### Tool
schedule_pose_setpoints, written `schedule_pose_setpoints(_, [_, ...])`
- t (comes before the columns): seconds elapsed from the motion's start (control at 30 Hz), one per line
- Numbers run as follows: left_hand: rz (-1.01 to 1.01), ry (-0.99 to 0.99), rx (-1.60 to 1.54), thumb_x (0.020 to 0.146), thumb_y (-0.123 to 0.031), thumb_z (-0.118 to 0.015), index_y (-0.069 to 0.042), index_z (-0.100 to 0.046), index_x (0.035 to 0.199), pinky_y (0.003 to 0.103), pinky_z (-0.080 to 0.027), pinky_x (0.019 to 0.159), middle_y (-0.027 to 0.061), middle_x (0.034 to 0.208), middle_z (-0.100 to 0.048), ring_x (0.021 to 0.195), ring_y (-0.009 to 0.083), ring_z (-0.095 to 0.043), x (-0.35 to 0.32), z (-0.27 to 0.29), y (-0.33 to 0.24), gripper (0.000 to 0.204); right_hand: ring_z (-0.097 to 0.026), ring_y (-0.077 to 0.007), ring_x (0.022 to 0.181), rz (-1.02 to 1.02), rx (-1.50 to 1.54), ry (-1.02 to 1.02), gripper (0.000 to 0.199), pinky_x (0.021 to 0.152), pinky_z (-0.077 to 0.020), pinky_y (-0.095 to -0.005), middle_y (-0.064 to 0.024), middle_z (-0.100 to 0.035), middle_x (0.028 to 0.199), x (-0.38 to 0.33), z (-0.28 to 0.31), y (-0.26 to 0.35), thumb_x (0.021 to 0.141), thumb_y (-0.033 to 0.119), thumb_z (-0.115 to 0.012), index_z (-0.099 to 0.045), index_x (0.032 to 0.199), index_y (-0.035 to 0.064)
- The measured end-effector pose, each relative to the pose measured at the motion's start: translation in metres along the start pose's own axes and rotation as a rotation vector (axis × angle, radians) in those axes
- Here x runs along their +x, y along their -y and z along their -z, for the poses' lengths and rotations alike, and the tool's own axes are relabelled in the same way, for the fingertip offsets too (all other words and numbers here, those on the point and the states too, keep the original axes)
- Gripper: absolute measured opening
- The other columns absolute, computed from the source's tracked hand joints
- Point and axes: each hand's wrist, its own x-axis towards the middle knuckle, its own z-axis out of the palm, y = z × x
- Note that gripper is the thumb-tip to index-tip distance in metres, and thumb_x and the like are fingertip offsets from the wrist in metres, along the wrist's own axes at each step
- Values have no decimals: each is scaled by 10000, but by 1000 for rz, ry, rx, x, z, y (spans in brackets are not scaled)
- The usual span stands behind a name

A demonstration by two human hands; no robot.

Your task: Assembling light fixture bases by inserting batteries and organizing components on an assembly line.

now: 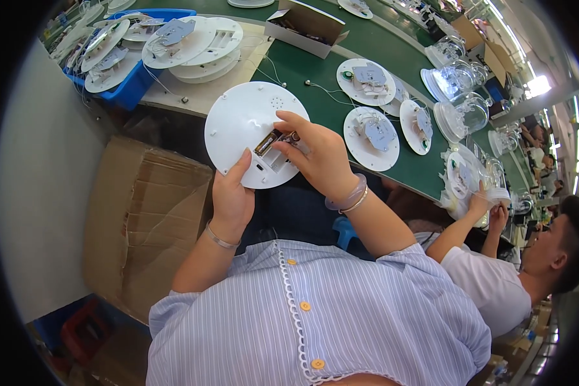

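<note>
A round white plastic base (pixel 238 122) is held up in front of me, its underside with a battery compartment facing me. My left hand (pixel 233 196) grips its lower edge, thumb on the face. One battery (pixel 266 143) lies in the compartment. My right hand (pixel 318 154) is at the compartment's right side, its thumb and fingers closed on another battery (pixel 291 137), partly hidden by the fingers. Whether that battery is fully seated I cannot tell.
White discs with grey modules (pixel 371 138) and wires lie on the green bench (pixel 296 67). A blue bin (pixel 128 90) of discs stands left, near an open carton (pixel 305 29). A cardboard box (pixel 145 219) stands below. At right, a co-worker (pixel 476 270) handles clear domes.
</note>
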Motion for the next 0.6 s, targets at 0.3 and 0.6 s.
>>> schedule_pose_setpoints(0.3, [-38,-5,33,830,-68,-442,-15,-317,1213,323,-347,908,108,1178,-424,1072,210,-432,1,4,-1,407,-495,-277,596,-103,121,-122,307,559,-398,-349,-142,-492,747,0,16,3,823,87,-424,-318,1093,-14])
schedule_pose_setpoints(0.6, [-127,-73,65,810,-68,-492,15,-394,1162,284,-353,887,100,1140,-466,1036,185,-453,1,1,9,375,-520,-281,709,-13,-10,76,228,629,-428,-319,-168,-521,796,-6,10,11,749,-6,-459,-514,970,-9])
